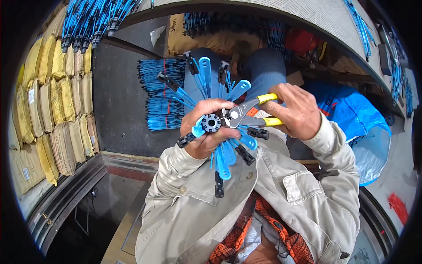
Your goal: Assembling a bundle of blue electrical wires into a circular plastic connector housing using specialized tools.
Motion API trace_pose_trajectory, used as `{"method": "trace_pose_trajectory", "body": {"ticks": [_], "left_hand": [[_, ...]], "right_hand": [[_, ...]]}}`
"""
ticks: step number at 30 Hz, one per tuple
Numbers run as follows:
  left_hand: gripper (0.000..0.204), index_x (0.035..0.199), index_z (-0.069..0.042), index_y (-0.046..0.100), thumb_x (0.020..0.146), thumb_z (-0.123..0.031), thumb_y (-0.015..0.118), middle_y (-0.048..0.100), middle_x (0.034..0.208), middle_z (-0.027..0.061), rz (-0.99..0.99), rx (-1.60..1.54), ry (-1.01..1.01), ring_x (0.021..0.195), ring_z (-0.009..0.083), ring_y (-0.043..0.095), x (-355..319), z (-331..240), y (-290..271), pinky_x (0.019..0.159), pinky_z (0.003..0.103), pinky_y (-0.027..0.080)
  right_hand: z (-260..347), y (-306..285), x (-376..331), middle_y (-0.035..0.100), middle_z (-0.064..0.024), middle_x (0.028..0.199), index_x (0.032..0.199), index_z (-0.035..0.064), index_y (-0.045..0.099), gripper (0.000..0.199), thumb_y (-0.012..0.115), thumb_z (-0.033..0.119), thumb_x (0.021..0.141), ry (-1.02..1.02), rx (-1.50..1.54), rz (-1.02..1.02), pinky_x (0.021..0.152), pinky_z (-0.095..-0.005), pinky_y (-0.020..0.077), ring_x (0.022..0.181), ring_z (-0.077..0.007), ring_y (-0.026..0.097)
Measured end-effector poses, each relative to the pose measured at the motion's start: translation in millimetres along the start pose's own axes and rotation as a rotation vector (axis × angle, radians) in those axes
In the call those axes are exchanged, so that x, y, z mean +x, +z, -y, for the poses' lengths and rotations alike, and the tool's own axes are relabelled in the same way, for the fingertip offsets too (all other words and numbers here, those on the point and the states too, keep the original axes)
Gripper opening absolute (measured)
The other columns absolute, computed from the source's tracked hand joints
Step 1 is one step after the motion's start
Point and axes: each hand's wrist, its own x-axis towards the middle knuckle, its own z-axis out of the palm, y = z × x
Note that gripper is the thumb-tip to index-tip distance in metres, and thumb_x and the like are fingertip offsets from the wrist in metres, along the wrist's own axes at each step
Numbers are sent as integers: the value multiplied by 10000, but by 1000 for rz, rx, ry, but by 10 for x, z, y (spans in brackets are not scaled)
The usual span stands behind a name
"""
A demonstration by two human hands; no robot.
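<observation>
My left hand (203,144) is closed around a round black hub (211,123) with a toothed rim and a hole in its middle. Flat blue arms and thin blue rods fan out around the hub, several of them ending in a black clip (245,155). My right hand (301,110) grips a pair of yellow-handled pliers (234,114), its handles spread apart. The pliers' jaws are right beside the hub, between my left fingers and thumb. What exactly lies between the jaws is too small to make out.
Bundles of blue rods (162,94) with red bands lie beyond my left hand; more blue-and-black pieces (94,26) hang over the shelf edge (184,8). Stacked wrapped packages (52,101) stand at far left. A blue bag (347,108) sits right, red strands (398,207) lower right.
</observation>
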Motion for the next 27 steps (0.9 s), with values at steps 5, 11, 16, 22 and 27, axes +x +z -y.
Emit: {"method": "trace_pose_trajectory", "body": {"ticks": [5, 11, 16, 22, 27], "left_hand": [[463, 982, 0, 589, 591, -125, 802, 605, 930, 112, -11, 33, 46, 745, 194, 576, -18, 56, -5, 692, 278, 456], [482, 979, -11, 589, 571, -137, 813, 614, 891, 100, 32, 14, 51, 698, 184, 566, -9, 101, -25, 657, 279, 452], [502, 981, -19, 588, 552, -132, 823, 619, 849, 88, 232, -124, 0, 655, 178, 555, 31, 182, -103, 629, 275, 445], [523, 981, -21, 584, 531, -114, 834, 614, 826, 77, 312, -192, 48, 635, 170, 538, 87, 188, -80, 620, 266, 438], [521, 997, -15, 571, 556, -116, 829, 599, 839, 72, 219, -193, -28, 653, 158, 528, 65, 142, -94, 636, 260, 433]], "right_hand": [[-6, 346, -36, 414, -56, 762, 815, 106, 536, 159, 623, 206, 728, -21, 120, -125, 510, -286, 380, 580, -175, 428], [-59, -61, 29, 481, -67, 693, 788, 72, 520, 197, 631, 235, 784, -27, 213, 157, 432, -303, 369, 481, -192, 442], [-303, -523, 207, 524, -57, 617, 698, 47, 476, 213, 631, 144, 807, -1, 867, 534, 434, -289, 373, 424, -189, 425], [-354, -660, 307, 537, -71, 575, 731, 35, 471, 221, 623, 161, 830, 91, 868, 761, 419, -283, 375, 392, -199, 438], [-312, -564, 425, 530, -77, 569, 761, 33, 461, 213, 624, 153, 827, 15, 738, 631, 409, -279, 370, 379, -208, 442]]}}
